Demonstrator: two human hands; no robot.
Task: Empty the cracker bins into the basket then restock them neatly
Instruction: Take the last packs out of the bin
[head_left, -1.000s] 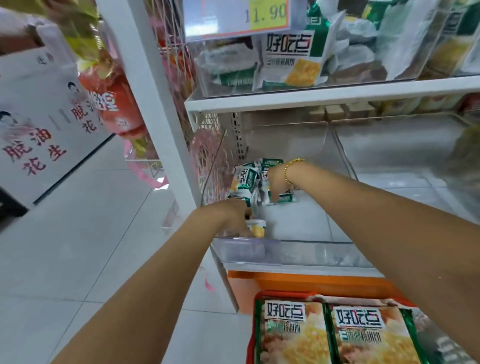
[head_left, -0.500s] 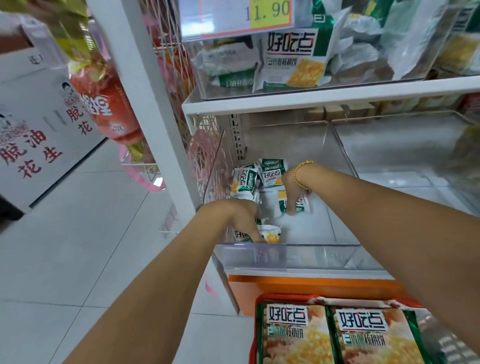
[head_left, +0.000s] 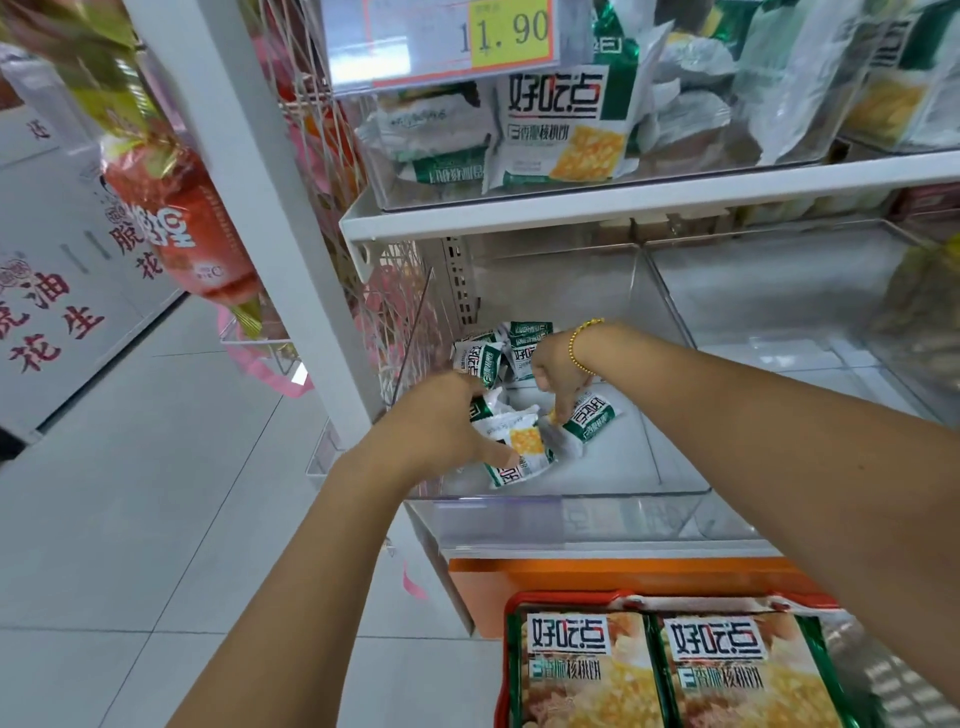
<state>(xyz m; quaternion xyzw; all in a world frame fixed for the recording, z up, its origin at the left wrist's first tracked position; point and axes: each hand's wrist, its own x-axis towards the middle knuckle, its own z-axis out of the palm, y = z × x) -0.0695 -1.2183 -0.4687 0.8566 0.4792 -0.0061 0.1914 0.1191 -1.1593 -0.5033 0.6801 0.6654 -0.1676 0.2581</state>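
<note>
Shop aisle, pale tiled floor (head_left: 130, 519), white shelf (head_left: 675, 200) unit with clear plastic bins on two levels. A price tag (head_left: 457, 47) reading 11.90 hangs on the upper level.

Progress, as judged: emptying is under way and restocking has not begun. The bin (head_left: 571, 499) being worked, at the left end of the lower level, is mostly bare. It holds only a small number of packets (head_left: 524, 343), some stacked at the back left and a few loose nearer the middle. These remain to be lifted out. The next bin (head_left: 779, 291) to its right shows no packets in the part visible; its right end is blurred and cannot be assessed. The top bin (head_left: 519, 192) is full of packets in disorder and appears untouched.

Hands: both reach inside the lower left bin. The left hand (head_left: 441, 431) has its fingers curled down over the loose packets near the middle, gathering them. The right hand (head_left: 556, 371), with a bracelet (head_left: 579, 338) at the wrist, pinches one packet (head_left: 592, 415) by its edge between fingertips and thumb.

The basket (head_left: 511, 605), red-rimmed, stands on the floor directly below the shelf front. Two large bags (head_left: 582, 670) lie flat across its top, side by side. What lies beneath them cannot be seen.
</note>
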